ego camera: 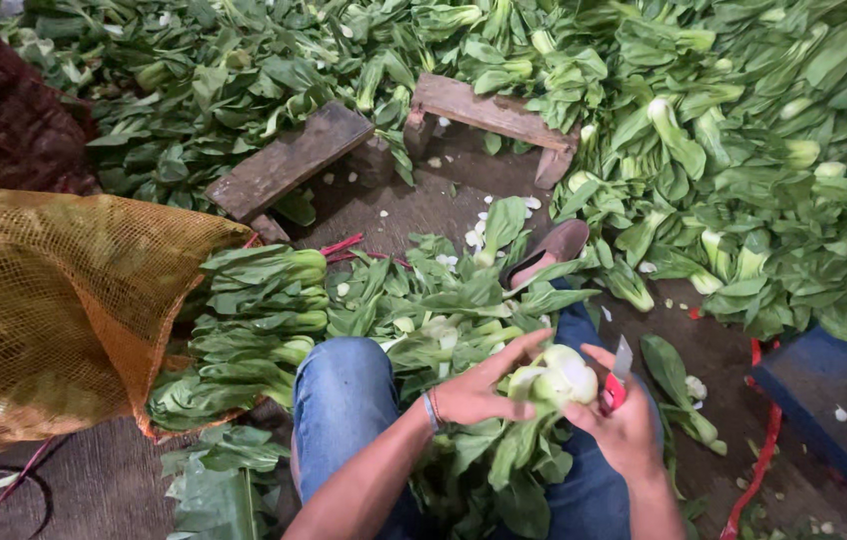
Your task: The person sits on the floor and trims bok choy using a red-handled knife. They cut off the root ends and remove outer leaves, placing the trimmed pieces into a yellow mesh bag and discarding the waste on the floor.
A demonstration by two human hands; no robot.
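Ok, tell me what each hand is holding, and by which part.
The left hand grips a bok choy near its pale base. The right hand steadies that base while holding a small knife by its red handle.

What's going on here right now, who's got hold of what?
A seated person holds a bok choy head over their lap. The left hand grips its pale base, and the right hand steadies it while holding a small red-handled knife. Trimmed heads lie stacked at the mouth of an orange mesh sack.
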